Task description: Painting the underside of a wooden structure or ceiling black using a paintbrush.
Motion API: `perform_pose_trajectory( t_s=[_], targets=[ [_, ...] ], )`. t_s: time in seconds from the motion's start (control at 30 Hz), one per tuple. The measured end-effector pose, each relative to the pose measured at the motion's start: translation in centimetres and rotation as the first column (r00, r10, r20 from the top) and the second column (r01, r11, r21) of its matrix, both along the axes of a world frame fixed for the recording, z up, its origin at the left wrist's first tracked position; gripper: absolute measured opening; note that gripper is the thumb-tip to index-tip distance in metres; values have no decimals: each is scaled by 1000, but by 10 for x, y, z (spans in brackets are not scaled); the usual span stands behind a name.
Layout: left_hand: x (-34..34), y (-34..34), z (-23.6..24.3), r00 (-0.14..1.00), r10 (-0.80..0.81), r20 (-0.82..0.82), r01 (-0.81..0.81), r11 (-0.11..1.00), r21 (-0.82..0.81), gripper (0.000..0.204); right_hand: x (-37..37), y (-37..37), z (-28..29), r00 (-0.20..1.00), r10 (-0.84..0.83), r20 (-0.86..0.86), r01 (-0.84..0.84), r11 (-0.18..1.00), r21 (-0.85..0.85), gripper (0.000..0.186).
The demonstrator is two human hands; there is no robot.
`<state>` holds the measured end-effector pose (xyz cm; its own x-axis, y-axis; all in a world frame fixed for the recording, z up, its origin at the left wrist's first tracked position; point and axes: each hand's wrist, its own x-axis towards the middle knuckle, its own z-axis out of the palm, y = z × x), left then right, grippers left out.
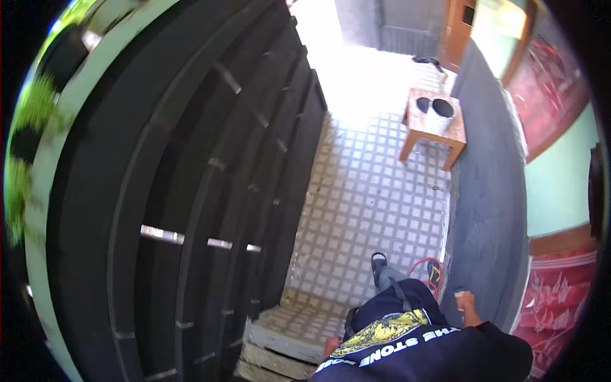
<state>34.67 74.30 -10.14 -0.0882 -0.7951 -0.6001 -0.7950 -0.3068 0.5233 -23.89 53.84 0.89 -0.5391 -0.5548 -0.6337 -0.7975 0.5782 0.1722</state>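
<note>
Grey wall on the right – the person's R hand is nr it, w/ fingers curled round a small thing that looks dark at the top. Can't tell what it is, or if it touches the wall. L hand is low by the tummy, mostly hidden by the black shirt, so can't tell if its fingers are apart or together. The shirt has a yellow pic & white letters. A red cord makes a loop by the feet, nr a dark shoe w/ yellow bits. The floor has lots of little squares. Farther up, a brown wood desk stands by the wall w/ a white bucket on it, dark inside. Big dark boards fill the left side – light peeks thru some gaps. Steps are at the bottom.
</note>
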Motion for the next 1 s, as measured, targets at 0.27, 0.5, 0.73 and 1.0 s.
perform_pose_trajectory(
  t_s=[0.27,0.5,0.73,1.0],
  targets=[
    [67,-250,27,959,-31,283,25,999,22,25,61,-218,-16,976,-42,214,99,960,-263,42],
    [118,-490,73,823,560,-100,-567,822,-62,36,102,-402,20,951,8,308,169,821,-545,20],
    [153,-610,52,693,707,-142,-639,694,332,32,172,-457,33,908,-152,390,328,837,-438,23],
    [202,-792,30,932,98,-350,-3,965,263,23,216,-266,-131,760,-644,88,640,718,-273,33]
  ],
)
